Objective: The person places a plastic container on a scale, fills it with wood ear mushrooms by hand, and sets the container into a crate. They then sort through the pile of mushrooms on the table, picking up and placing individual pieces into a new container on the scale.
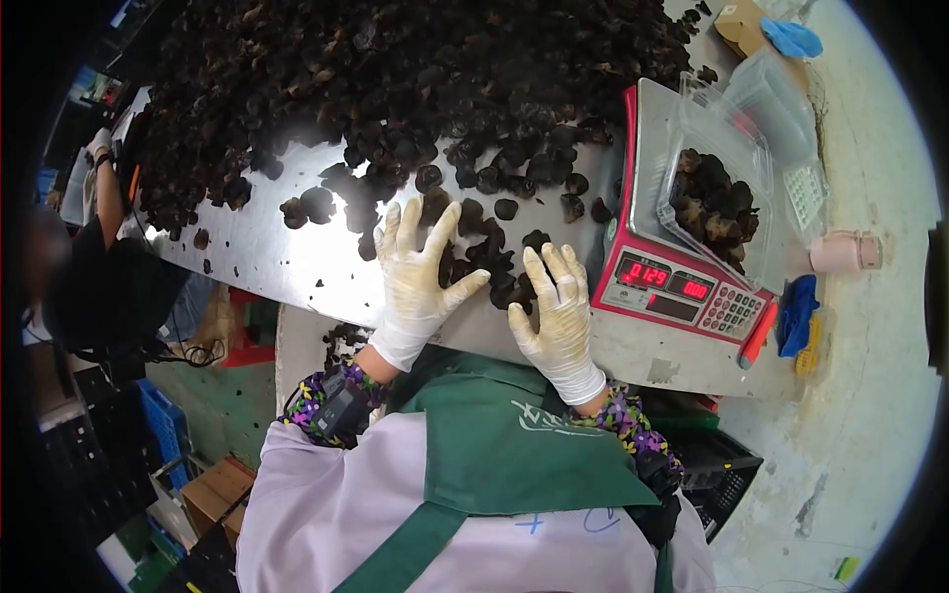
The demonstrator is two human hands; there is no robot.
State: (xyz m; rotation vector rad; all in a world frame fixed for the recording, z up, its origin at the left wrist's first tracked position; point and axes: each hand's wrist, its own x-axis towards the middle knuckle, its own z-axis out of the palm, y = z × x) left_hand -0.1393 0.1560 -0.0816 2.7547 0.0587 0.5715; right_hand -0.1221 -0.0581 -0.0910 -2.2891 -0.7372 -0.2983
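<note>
Both my hands wear white gloves with yellowed palms and fingers. My left hand [417,282] is open, fingers spread, over the near edge of the metal table, beside some loose black wood ear mushrooms [474,247]. To its right, my right hand [560,316] is open too, fingers stretched forward and thumb apart, at the other side of those mushrooms. Neither hand holds anything that I can see. Right of it stands a red digital scale [621,222], its display reading 0.129. A clear plastic box [669,203] with wood ear mushrooms in it sits on the scale, lid raised.
A large heap of wood ear mushrooms [395,69] covers the far side of the metal table [287,247]. Stacked clear boxes [776,104], a pink cup [845,252] and a red-handled tool [758,336] lie right. Another person's gloved hand [100,142] shows at left.
</note>
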